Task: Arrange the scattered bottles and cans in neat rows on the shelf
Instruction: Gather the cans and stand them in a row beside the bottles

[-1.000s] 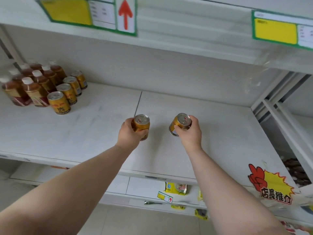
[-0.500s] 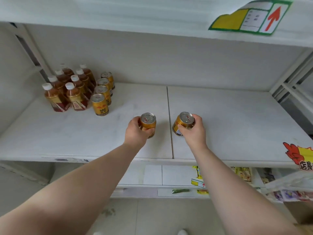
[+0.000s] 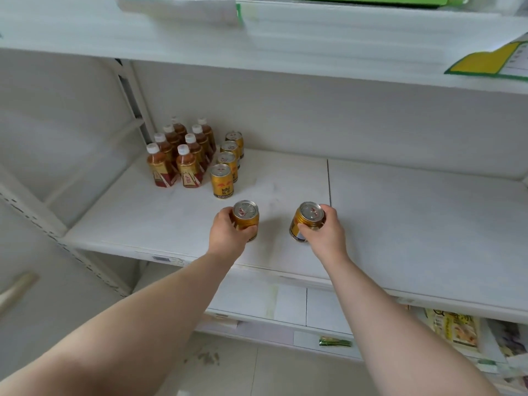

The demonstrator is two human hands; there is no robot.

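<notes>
My left hand (image 3: 226, 235) grips a gold can (image 3: 246, 218) held upright just above the white shelf (image 3: 414, 218). My right hand (image 3: 325, 232) grips a second gold can (image 3: 307, 220), tilted to the left. At the shelf's back left stand two rows of brown tea bottles (image 3: 185, 155) with white caps. Beside them on the right runs a straight row of gold cans (image 3: 225, 167), front to back. My left hand's can is a short way in front of that row's nearest can (image 3: 222, 181).
An upper shelf (image 3: 257, 47) with a yellow-green price label (image 3: 485, 62) overhangs the working shelf. A perforated upright (image 3: 43, 221) bounds the left side. Lower shelves hold packets (image 3: 454, 327) at the bottom right. The shelf's right half is bare white board.
The view has swung left, so the rows now sit nearer the centre. Both hands with their cans have moved closer to the can row.
</notes>
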